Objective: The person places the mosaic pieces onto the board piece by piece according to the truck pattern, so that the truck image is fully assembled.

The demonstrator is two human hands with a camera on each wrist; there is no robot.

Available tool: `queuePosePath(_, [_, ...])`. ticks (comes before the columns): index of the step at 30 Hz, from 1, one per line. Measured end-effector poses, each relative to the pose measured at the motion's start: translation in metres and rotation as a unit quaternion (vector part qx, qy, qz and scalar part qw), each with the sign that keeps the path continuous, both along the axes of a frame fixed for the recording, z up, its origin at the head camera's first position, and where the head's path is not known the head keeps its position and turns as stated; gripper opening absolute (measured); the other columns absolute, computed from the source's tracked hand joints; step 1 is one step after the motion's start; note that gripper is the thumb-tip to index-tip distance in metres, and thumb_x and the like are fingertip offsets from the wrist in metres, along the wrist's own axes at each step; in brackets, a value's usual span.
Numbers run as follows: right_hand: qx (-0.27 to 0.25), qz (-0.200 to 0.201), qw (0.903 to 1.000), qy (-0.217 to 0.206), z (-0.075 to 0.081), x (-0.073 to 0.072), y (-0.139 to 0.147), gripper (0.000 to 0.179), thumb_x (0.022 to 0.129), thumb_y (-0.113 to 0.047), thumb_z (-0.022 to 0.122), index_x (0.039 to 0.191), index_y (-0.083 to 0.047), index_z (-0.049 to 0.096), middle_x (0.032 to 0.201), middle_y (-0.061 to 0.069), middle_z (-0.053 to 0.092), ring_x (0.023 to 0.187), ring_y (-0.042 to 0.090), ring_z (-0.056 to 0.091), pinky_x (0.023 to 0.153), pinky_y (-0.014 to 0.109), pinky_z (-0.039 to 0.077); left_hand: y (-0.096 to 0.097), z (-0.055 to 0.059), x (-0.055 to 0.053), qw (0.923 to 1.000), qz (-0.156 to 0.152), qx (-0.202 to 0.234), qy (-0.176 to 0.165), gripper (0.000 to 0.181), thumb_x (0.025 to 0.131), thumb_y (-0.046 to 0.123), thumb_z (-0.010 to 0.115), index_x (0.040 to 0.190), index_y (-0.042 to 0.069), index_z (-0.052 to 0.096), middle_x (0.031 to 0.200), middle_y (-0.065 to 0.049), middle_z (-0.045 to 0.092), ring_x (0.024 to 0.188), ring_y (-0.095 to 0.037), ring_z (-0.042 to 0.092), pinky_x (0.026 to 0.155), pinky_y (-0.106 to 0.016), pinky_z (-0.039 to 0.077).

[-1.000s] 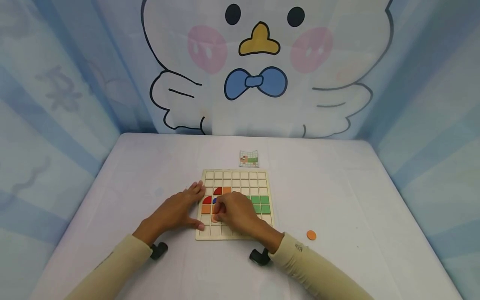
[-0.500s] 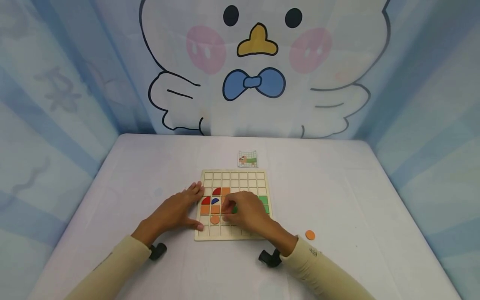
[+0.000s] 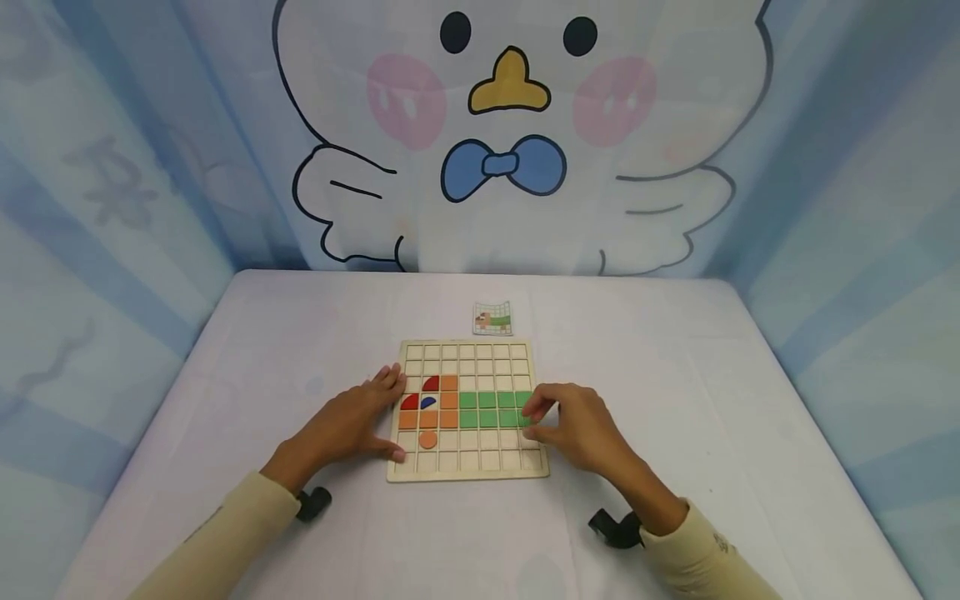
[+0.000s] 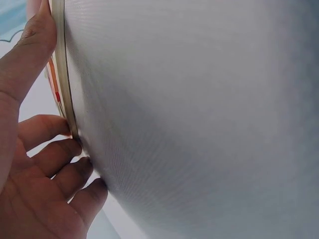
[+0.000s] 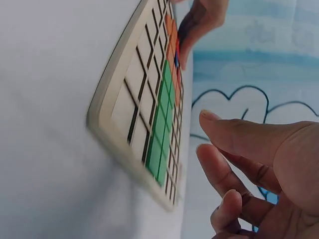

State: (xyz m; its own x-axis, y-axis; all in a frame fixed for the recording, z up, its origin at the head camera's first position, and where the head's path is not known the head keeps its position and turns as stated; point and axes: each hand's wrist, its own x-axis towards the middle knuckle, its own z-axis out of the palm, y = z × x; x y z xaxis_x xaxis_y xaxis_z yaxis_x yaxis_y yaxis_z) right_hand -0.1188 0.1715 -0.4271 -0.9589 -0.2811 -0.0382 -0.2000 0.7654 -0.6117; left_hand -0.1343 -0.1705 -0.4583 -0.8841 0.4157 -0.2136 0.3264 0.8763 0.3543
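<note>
A wooden grid board lies on the white table. My left hand rests along its left edge, thumb near the front corner and fingertips farther up; the left wrist view shows the fingers touching that edge. Over the board's right edge hovers my right hand, thumb and index finger apart with nothing between them. Two rows of green squares fill cells on the right. Left of them sit orange squares, red quarter-circles, a blue half-circle and an orange disc.
Behind the board lies a small card printed with a gridded coloured picture. A curtain with a cartoon bird hangs at the table's back edge. Black wrist cameras sit at both cuffs.
My right hand has moved right from the board's left part to its right edge, uncovering the pieces. The loose orange disc on the table is now hidden behind my right arm. My left hand stays put.
</note>
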Motion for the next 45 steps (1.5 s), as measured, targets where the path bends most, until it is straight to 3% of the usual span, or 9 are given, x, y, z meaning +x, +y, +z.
queuePosePath(6, [0.031, -0.041, 0.9986, -0.012, 0.002, 0.009, 0.038, 0.022, 0.081, -0.012, 0.092, 0.098, -0.019, 0.079, 0.090, -0.007, 0.075, 0.084, 0.020, 0.059, 0.076, 0.030, 0.045, 0.000, -0.001, -0.001, 1.0000, 0.002, 0.001, -0.005, 0.119, 0.074, 0.057, 0.092, 0.166, 0.006, 0.034, 0.176, -0.015, 0.025, 0.164, -0.038, 0.026, 0.126, -0.063, 0.035])
queuePosePath(12, [0.042, -0.075, 0.9949, -0.054, -0.003, 0.020, 0.071, 0.026, 0.081, -0.013, 0.092, 0.103, -0.019, 0.078, 0.098, -0.001, 0.074, 0.072, 0.018, 0.058, 0.062, 0.028, 0.048, 0.000, -0.002, -0.002, 0.9999, 0.004, -0.002, -0.010, 0.120, 0.074, 0.057, 0.092, 0.166, 0.008, 0.033, 0.176, -0.014, 0.023, 0.164, -0.037, 0.024, 0.126, -0.062, 0.035])
queuePosePath(19, [0.085, -0.063, 0.9936, -0.039, -0.011, 0.031, 0.096, 0.030, 0.075, -0.020, 0.097, 0.099, -0.020, 0.080, 0.096, -0.005, 0.073, 0.098, 0.021, 0.063, 0.085, 0.042, 0.049, -0.001, -0.003, -0.003, 0.9999, 0.005, 0.002, -0.010, 0.120, 0.074, 0.056, 0.092, 0.166, 0.008, 0.032, 0.176, -0.013, 0.022, 0.165, -0.037, 0.023, 0.126, -0.062, 0.034])
queuePosePath(23, [0.090, -0.068, 0.9929, -0.038, -0.016, 0.033, 0.100, 0.023, 0.078, -0.025, 0.095, 0.093, -0.021, 0.078, 0.088, -0.008, 0.070, 0.096, 0.019, 0.064, 0.084, 0.043, 0.050, -0.001, -0.003, -0.002, 1.0000, 0.005, 0.001, -0.008, 0.120, 0.074, 0.056, 0.092, 0.166, 0.008, 0.032, 0.176, -0.014, 0.022, 0.164, -0.037, 0.023, 0.126, -0.063, 0.034])
queuePosePath(32, [0.047, -0.062, 0.9957, -0.050, -0.023, 0.031, 0.080, 0.024, 0.081, -0.018, 0.093, 0.083, -0.019, 0.069, 0.075, -0.007, 0.064, 0.074, 0.013, 0.054, 0.071, 0.028, 0.042, -0.003, -0.003, -0.001, 1.0000, -0.001, 0.001, -0.001, 0.119, 0.075, 0.055, 0.092, 0.166, 0.006, 0.033, 0.176, -0.015, 0.023, 0.164, -0.038, 0.024, 0.126, -0.063, 0.035])
queuePosePath(39, [-0.007, -0.034, 0.9991, -0.023, -0.019, 0.015, 0.042, 0.024, 0.080, -0.019, 0.094, 0.079, -0.024, 0.070, 0.073, -0.011, 0.066, 0.064, 0.012, 0.047, 0.059, 0.025, 0.038, -0.004, -0.004, -0.001, 1.0000, -0.004, 0.001, 0.005, 0.119, 0.075, 0.055, 0.092, 0.166, 0.005, 0.033, 0.176, -0.016, 0.024, 0.163, -0.039, 0.026, 0.126, -0.062, 0.035])
queuePosePath(45, [-0.037, 0.001, 0.9992, -0.011, -0.017, 0.002, 0.007, 0.020, 0.082, -0.023, 0.092, 0.080, -0.023, 0.072, 0.073, -0.011, 0.068, 0.066, 0.012, 0.049, 0.062, 0.026, 0.039, -0.003, -0.004, -0.001, 1.0000, -0.005, 0.003, 0.002, 0.118, 0.075, 0.056, 0.091, 0.165, 0.005, 0.034, 0.176, -0.016, 0.025, 0.163, -0.039, 0.026, 0.126, -0.062, 0.035])
